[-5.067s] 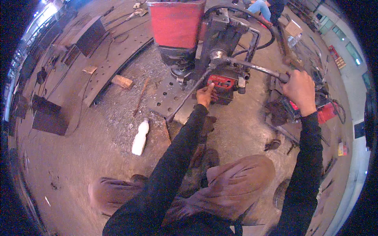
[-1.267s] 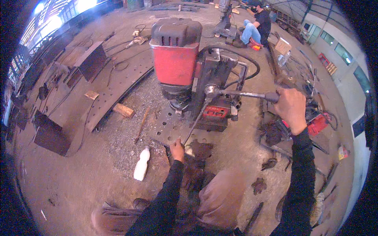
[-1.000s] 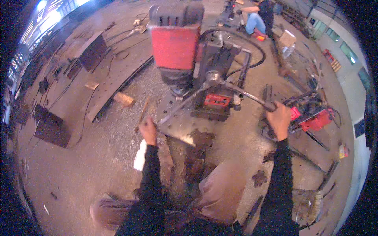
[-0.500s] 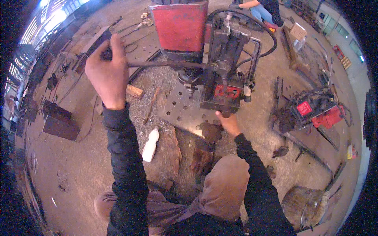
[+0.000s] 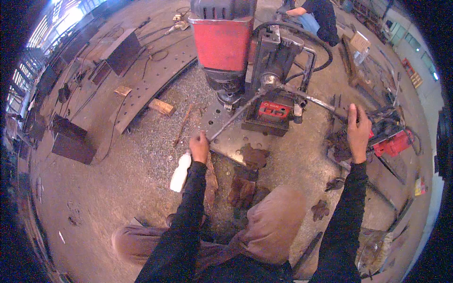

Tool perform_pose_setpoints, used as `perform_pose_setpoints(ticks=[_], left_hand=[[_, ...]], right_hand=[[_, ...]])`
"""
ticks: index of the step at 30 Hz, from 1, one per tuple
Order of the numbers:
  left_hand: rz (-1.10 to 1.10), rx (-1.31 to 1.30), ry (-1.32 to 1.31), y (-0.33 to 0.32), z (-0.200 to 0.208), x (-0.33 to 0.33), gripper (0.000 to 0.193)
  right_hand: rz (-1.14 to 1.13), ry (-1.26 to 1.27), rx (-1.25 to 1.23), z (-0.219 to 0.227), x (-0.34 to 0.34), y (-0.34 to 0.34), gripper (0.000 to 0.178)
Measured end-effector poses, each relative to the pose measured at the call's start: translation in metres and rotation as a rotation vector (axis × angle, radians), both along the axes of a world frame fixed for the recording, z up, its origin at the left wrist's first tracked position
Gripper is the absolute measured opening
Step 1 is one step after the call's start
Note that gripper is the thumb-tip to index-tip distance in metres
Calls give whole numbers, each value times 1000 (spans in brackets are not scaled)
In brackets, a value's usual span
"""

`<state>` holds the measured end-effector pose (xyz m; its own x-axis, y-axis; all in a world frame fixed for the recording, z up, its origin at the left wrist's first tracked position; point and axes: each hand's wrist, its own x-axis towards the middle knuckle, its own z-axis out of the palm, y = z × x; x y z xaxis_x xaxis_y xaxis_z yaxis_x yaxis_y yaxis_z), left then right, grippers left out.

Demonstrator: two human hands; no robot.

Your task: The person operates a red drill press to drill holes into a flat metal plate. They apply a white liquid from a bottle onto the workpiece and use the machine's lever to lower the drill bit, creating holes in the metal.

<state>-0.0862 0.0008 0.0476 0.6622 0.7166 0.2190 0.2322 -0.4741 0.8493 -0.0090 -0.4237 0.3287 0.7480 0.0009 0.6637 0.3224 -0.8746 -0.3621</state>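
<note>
In front of me stands a magnetic drill press [image 5: 276, 61], with a red and black motor [image 5: 222, 45] and a dark base, on a steel plate [image 5: 222, 120] with drilled holes. Spoked feed handles come out of its hub. My left hand [image 5: 200, 148] is closed round the end of the lower-left feed handle [image 5: 238, 113], low over the plate's near edge. Out to the right, my right hand [image 5: 358, 137] is at the end of another feed handle [image 5: 318, 101], its thumb and a finger pointing up. The drill's tip is partly hidden at the plate.
A white bottle [image 5: 180, 173] lies beside my left forearm, near a wood block [image 5: 162, 107] and metal shavings. To the right is another red and black machine [image 5: 391, 141]. A long holed plate [image 5: 155, 89] runs at left. Another person [image 5: 321, 19] is at the back.
The feed handles have turned. My left hand has come down and nearer from high at the left; my right hand has moved from beside the base out right to a handle.
</note>
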Motion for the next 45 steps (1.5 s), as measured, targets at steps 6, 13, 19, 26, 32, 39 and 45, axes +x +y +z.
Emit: perform_pose_setpoints(ticks=[6,13,19,26,32,39,45], left_hand=[[-210,-154,-94,-59,-48,4,53],[-272,-395,141,-84,-28,0,64],[-349,-367,10,-85,-16,-15,64],[-483,-146,-164,-106,-15,-38,41],[-456,62,-116,-98,-28,-39,36],[-443,-79,-72,-96,-12,-49,35],[-62,96,-149,-67,-43,-42,30]], right_hand=[[135,48,636,49,1,39,26],[528,14,1389,47,19,68,25],[781,51,1589,59,16,81,38],[924,73,1518,74,17,85,45],[1176,98,1575,80,15,95,47],[1172,134,1400,74,23,92,49],[1045,184,1341,88,17,83,51]])
